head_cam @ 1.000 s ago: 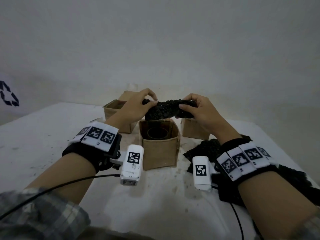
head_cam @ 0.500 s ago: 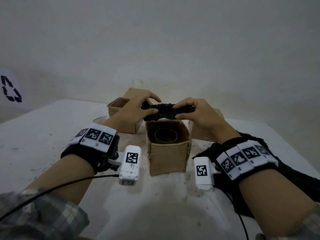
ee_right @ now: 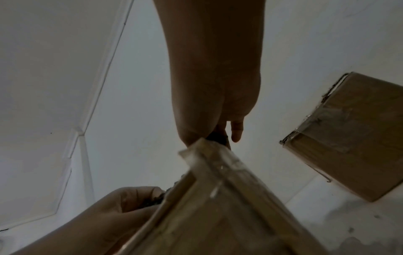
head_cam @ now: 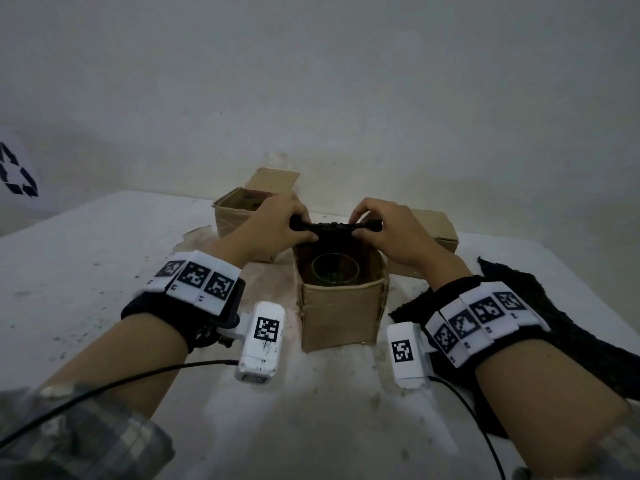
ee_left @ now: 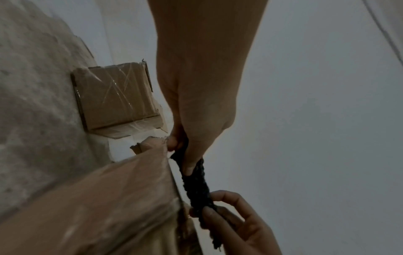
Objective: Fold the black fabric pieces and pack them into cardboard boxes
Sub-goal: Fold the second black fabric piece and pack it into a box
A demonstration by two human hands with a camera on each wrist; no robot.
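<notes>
A folded black fabric piece is stretched flat between my two hands, at the far rim of an open cardboard box. My left hand pinches its left end and my right hand pinches its right end. A clear glass stands inside the box below the fabric. In the left wrist view the fabric runs from my left hand's thumb down to the right hand, beside the box wall. The right wrist view shows the box corner; the fabric is mostly hidden there.
Another open cardboard box stands behind on the left, and a closed box behind on the right. A loose black fabric lies on the white table under my right forearm. A wall rises close behind the boxes.
Both hands have brought the fabric down onto the box's far rim, and the bundle now looks flatter and thinner. The view has drawn nearer to the box.
</notes>
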